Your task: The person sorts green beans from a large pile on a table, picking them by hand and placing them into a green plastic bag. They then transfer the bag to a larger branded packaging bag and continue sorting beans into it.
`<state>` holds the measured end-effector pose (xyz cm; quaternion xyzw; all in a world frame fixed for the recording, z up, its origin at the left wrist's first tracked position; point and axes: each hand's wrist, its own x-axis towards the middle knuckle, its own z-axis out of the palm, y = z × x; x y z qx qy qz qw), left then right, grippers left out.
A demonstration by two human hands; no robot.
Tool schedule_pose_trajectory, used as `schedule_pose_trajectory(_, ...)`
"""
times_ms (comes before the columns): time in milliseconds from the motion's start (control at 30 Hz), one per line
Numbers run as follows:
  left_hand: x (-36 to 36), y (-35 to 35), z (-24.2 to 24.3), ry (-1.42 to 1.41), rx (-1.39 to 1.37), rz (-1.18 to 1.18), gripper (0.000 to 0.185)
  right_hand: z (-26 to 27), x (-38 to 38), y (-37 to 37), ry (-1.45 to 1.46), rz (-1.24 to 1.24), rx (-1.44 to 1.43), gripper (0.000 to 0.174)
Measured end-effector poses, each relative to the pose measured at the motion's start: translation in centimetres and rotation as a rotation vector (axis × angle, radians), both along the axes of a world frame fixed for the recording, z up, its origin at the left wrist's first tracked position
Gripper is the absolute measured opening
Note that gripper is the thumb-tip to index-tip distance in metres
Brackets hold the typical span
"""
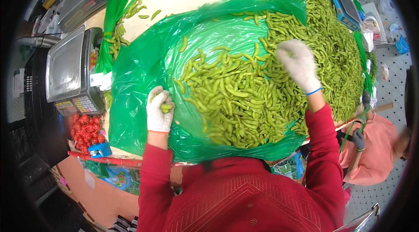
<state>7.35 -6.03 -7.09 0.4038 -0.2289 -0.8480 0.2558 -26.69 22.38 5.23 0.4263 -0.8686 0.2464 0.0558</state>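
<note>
A heap of green soybean pods lies on a spread green plastic bag before me. My left hand, in a white knit glove, is curled around a few pods at the left of the heap, over the plastic. Above the heap's right side is my right hand, in a matching glove with a blue cuff edge. Its fingers are bent and motion-blurred, so whether they hold a pod is unclear. A larger mass of pods spreads beyond it to the right.
At left stand a weighing scale, bundled green mesh bags, small round red items and a blue box. A blue scale sits upper right. Another person's gloved hand holds a green strip beyond the table's right edge.
</note>
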Motion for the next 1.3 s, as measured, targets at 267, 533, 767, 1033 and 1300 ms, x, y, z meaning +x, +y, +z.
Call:
schedule_pose_trajectory(267, -0.2, 1.0, 2.5, 0.02, 0.062, -0.029, 0.041, -3.8, 8.4, -12.1, -0.238, 0.223, 0.426, 0.033)
schedule_pose_trajectory(533, -0.7, 2.9, 3.8, 0.122, 0.149, -0.111, 0.041, -4.9, 9.7, -12.6, -0.192, 0.158, 0.453, 0.031)
schedule_pose_trajectory(767, -0.7, 4.2, 5.2, 0.156, 0.169, -0.23, 0.041, -4.3, 9.9, -11.0, -0.521, 0.134, 0.13, 0.028)
schedule_pose_trajectory(1033, -1.9, 6.3, 6.3, 0.125, 0.152, -0.342, 0.039, -0.6, 12.7, -8.2, -0.434, 0.023, -0.115, 0.022)
schedule_pose_trajectory(1300, 0.2, 5.8, 6.2, 0.192, 0.19, -0.274, 0.047, 0.9, 21.8, -9.0, -0.05, 0.545, -0.124, 0.024)
